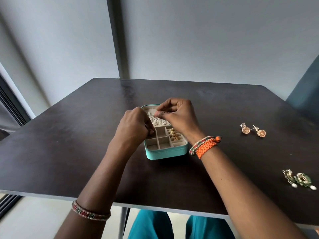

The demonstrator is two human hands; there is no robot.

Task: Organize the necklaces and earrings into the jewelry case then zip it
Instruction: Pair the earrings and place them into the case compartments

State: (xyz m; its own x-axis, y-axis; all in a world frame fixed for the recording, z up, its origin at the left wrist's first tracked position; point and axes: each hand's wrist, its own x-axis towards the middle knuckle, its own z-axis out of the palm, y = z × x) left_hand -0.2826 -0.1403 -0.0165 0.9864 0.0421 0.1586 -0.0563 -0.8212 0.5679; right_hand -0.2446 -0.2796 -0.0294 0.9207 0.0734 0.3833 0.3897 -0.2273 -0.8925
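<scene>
Both hands worked over one open teal case (166, 150) at the middle of the table (69, 144). Right hand (177, 114) pinched a thin chain (158, 120) against the lid lining; left hand (136, 125) curled at the case's left edge, its hold hidden. The case's long axis ran away from the person. Two gold earrings (253, 131) and two green ones (299, 180) lay well right.

Teal jewelry case (166, 153) open — necklaces (158, 120) in lid, earrings (253, 131) outside.

Jewelry case (166, 151) mid-table (69, 135), two earring pairs (253, 131) (299, 180) well right of it.
</scene>
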